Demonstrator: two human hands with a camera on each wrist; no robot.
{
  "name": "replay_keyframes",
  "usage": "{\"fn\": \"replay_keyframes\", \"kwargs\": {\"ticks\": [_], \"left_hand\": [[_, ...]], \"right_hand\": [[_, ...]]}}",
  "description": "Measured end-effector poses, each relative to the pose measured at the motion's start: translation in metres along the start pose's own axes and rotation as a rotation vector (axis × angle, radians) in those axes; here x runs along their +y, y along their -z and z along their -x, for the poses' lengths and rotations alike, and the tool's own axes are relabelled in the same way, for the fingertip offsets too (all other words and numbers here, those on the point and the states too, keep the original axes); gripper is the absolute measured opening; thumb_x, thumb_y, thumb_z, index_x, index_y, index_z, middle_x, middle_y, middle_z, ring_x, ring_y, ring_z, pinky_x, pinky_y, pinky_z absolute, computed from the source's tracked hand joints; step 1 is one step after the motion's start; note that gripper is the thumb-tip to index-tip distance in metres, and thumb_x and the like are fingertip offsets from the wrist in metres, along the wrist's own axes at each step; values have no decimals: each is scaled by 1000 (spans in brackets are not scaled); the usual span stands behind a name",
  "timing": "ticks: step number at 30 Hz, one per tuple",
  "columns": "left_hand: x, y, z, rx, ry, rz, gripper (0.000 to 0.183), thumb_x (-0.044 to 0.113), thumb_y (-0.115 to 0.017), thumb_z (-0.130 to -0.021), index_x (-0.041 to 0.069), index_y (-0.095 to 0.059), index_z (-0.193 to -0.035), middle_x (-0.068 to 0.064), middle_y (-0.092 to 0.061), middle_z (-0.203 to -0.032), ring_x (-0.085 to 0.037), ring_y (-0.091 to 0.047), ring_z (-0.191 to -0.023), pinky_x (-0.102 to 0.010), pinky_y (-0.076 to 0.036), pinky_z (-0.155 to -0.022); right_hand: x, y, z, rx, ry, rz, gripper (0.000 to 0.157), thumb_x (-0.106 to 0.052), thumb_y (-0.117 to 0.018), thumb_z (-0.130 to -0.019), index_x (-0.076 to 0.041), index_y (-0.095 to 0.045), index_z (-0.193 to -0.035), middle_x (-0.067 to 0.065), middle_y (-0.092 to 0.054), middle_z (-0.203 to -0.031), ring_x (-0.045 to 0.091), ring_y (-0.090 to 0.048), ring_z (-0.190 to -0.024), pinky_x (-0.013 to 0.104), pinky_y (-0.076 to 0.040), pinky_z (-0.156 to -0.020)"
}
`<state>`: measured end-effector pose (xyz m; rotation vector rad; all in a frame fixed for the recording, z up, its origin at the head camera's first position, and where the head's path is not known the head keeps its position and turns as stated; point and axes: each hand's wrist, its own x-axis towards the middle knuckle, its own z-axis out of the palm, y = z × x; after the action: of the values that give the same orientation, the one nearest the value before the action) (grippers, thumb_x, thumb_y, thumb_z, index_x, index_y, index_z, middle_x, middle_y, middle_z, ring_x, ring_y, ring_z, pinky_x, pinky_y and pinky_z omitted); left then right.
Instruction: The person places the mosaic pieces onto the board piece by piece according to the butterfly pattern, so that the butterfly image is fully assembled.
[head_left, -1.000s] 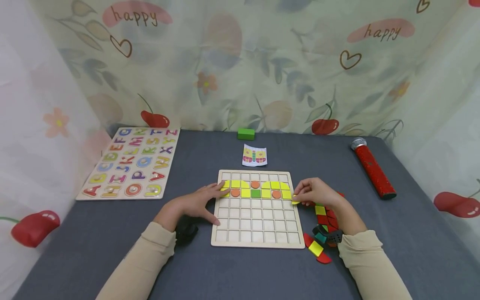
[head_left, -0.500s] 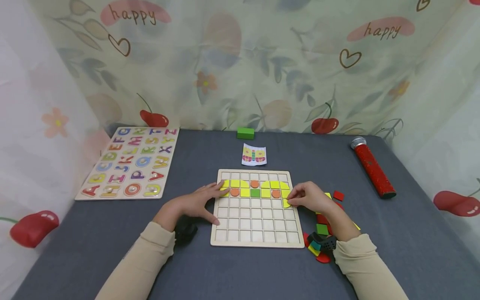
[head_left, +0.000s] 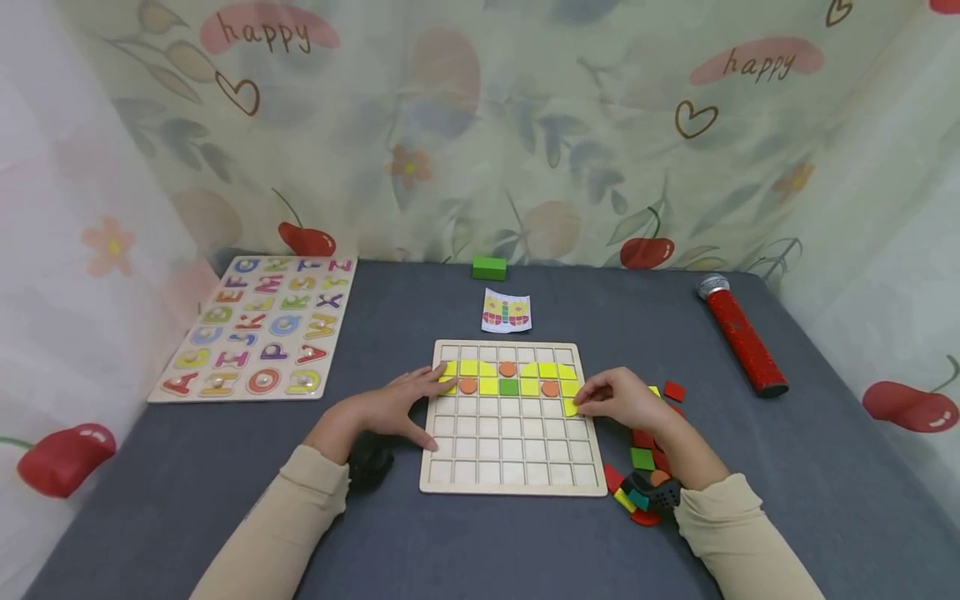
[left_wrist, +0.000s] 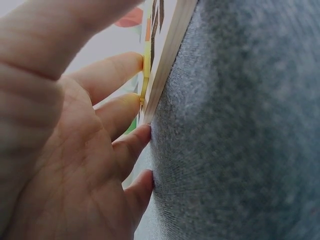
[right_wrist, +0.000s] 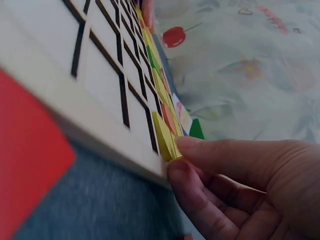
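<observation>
"Where's the yellow tile [head_left: 570, 407]?"

"By the right edge of the wooden board [head_left: 513, 490], pinched by the right hand's [head_left: 624, 402] thumb and finger. I can't tell if it sits flat."

"Is it heavy?"

"I guess it's light and hard, and won't break easily. It looks thin and smooth, so it might slip. Best hold it by its sides."

"And the left hand [head_left: 392, 408]?"

"Not grabbing anything. Its fingers are spread at the board's left edge, and some touch the other yellow tiles [head_left: 450, 367]."

"What's in the board's slots?"

"Toward the far edge, yellow tiles, orange rounds [head_left: 507, 368] and one green square [head_left: 508, 387]. Loose tiles [head_left: 642, 458] lie past the right edge."
</observation>
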<state>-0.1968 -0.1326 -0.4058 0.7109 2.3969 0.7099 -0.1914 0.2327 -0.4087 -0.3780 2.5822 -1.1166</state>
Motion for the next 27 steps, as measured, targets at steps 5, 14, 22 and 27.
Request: {"fn": "replay_keyframes", "kwargs": {"ticks": [5, 14, 22, 27], "left_hand": [[-3, -1, -1, 9, -13, 6, 96, 40, -80, -70, 26, -25, -148, 0, -2, -159, -30, 0, -146, -58, -13, -113], [-5, -2, -3, 11, -24, -1, 96, 39, -80, -70, 25, -26, -148, 1, -4, -159, -28, 0, -146, -56, -13, -114], [-4, -1, -3, 7, -24, 2, 96, 40, -79, -71, 25, -25, -148, 0, -2, -159, -31, 1, -145, -58, -12, -113], [-4, -1, -1, 10, -36, 11, 96, 39, -79, -71, 23, -26, -148, -2, -3, -159, -31, 0, -145, -58, -13, -113]], "right_hand": [[11, 12, 12, 25, -34, -42, 21, -20, -71, -82, -3, -71, -96, 9, -69, -93, 14, -61, -76, 24, -51, -67], [32, 42, 33, 18, -113, -54, 33, -25, -70, -83, 0, -68, -105, 8, -71, -91, 13, -62, -77, 24, -53, -69], [46, 49, 46, -33, -83, -22, 32, -20, -69, -84, 2, -68, -107, 13, -70, -99, 7, -62, -77, 20, -53, -70], [50, 48, 48, -23, -34, -1, 27, -15, -70, -82, 3, -69, -103, 16, -68, -99, 5, -61, -74, 19, -53, -68]]}}
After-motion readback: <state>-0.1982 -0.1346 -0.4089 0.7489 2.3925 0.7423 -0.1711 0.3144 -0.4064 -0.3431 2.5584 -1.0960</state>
